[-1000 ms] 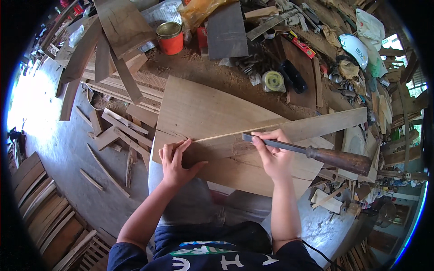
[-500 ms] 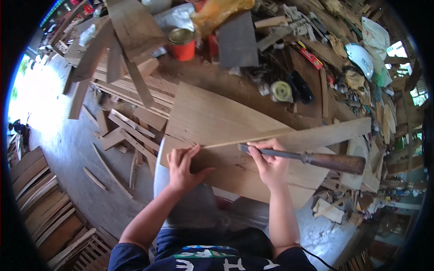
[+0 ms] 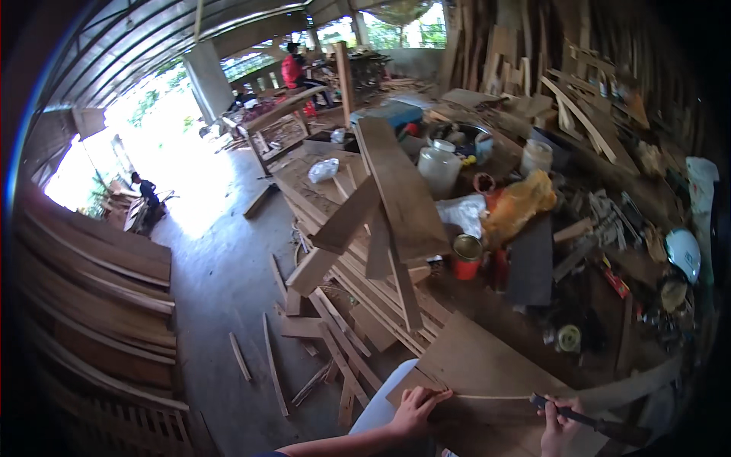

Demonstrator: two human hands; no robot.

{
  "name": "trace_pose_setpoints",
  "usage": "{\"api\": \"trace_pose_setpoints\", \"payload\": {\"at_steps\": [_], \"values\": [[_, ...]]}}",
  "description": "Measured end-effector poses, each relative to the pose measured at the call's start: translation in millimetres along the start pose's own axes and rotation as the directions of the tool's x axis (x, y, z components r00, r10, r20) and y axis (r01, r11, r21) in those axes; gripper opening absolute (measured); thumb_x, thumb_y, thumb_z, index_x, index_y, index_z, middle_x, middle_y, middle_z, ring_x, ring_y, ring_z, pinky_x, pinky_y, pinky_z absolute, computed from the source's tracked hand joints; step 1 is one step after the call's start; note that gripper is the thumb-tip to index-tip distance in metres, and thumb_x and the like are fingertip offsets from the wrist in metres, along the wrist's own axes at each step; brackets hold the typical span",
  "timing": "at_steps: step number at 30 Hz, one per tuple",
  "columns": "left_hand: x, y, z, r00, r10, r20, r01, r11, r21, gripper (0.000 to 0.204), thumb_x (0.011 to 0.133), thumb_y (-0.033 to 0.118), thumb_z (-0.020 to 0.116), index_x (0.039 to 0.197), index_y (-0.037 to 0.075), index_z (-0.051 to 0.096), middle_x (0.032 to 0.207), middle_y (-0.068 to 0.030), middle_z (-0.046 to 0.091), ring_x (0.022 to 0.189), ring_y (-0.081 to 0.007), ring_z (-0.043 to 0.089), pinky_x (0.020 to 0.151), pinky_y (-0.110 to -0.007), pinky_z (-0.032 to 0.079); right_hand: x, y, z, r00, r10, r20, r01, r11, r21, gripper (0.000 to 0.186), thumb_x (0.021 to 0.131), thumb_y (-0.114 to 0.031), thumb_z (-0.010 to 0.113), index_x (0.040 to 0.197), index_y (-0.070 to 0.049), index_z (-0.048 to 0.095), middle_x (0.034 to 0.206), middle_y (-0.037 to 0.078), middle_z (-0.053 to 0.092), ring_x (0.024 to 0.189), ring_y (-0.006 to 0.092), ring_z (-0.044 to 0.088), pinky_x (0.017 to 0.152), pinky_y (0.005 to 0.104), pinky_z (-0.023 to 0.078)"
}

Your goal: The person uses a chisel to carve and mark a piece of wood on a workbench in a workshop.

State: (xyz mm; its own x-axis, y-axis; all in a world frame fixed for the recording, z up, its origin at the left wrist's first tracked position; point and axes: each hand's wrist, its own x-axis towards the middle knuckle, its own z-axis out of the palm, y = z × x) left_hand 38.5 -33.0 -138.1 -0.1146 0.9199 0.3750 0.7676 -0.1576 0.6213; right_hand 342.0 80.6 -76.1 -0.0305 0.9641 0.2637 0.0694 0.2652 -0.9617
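Note:
At the bottom edge, my left hand (image 3: 417, 407) rests on a long curved wooden board (image 3: 636, 390), its fingers bent over the board's far edge. That board lies across a wide flat wooden board (image 3: 495, 358). My right hand (image 3: 561, 426) is closed around the dark metal shank of a chisel (image 3: 585, 419), close to the blade. The blade's tip is by the curved board's edge, to the right of my left hand; I cannot tell if it touches. The chisel's wooden handle points right, dim near the rim.
Scrap boards (image 3: 396, 190) and narrow offcuts (image 3: 346, 365) lie left of the work. Beyond it stand a red can (image 3: 466, 266), a plastic jar (image 3: 439, 169), a tape roll (image 3: 568, 337) and a white helmet (image 3: 683, 255). Stacked planks (image 3: 99, 305) line the left. Two people are farther off.
My view has swung up and leftward, so hands and boards now sit low and right in the picture. Both hands keep about the same places on the board, chisel still in the right.

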Motion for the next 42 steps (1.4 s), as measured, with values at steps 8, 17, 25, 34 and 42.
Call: {"api": "trace_pose_setpoints", "payload": {"at_steps": [8,17,25,34,42], "values": [[5,-7,-3,0.997,0.021,0.071,-0.019,0.999,-0.035,0.078,0.073,0.036,0.081,0.143,0.014,0.053,0.125,-0.0060,0.058,0.113,-0.0244,0.052,0.098,-0.041,0.037,11,-23,21,0.996,-0.080,0.028,0.082,0.993,-0.082,0.011,0.093,-0.001,0.069,0.094,0.001,0.058,0.097,0.022,0.071,0.076,0.0225,0.070,0.067,0.0335,0.059],[12,1,-2,0.999,0.052,0.001,-0.052,0.999,-0.005,0.074,0.076,0.041,0.082,0.138,0.011,0.057,0.119,-0.0065,0.061,0.107,-0.0246,0.056,0.093,-0.041,0.040,4,16,13,0.997,-0.077,0.014,0.078,0.984,-0.158,0.016,0.095,-0.004,0.067,0.098,-0.003,0.051,0.105,0.018,0.069,0.086,0.0151,0.067,0.073,0.0254,0.058],[9,-1,-1,0.999,0.043,-0.004,-0.043,0.999,-0.006,0.073,0.077,0.043,0.081,0.138,0.011,0.057,0.120,-0.0073,0.060,0.110,-0.0243,0.056,0.094,-0.042,0.040,3,14,14,0.997,-0.073,0.025,0.076,0.984,-0.163,0.016,0.095,-0.004,0.067,0.097,-0.002,0.052,0.105,0.019,0.068,0.084,0.0155,0.067,0.072,0.0241,0.056],[-1,4,0,0.997,0.073,0.005,-0.073,0.997,0.007,0.075,0.076,0.046,0.080,0.139,0.012,0.057,0.114,-0.0064,0.059,0.108,-0.0248,0.056,0.093,-0.042,0.040,2,2,11,0.998,-0.055,0.007,0.055,0.998,-0.039,0.016,0.094,-0.001,0.068,0.095,-0.002,0.052,0.102,0.019,0.068,0.080,0.0152,0.067,0.071,0.0274,0.057],[9,-3,-11,0.972,0.135,0.194,-0.188,0.940,0.285,0.080,0.075,0.042,0.080,0.146,0.019,0.051,0.122,-0.0096,0.057,0.108,-0.0333,0.050,0.093,-0.049,0.040,47,-12,12,0.996,-0.085,0.035,0.084,0.996,0.020,0.007,0.094,0.002,0.067,0.093,0.002,0.060,0.102,0.015,0.072,0.084,0.0143,0.071,0.072,0.0266,0.061]]}}
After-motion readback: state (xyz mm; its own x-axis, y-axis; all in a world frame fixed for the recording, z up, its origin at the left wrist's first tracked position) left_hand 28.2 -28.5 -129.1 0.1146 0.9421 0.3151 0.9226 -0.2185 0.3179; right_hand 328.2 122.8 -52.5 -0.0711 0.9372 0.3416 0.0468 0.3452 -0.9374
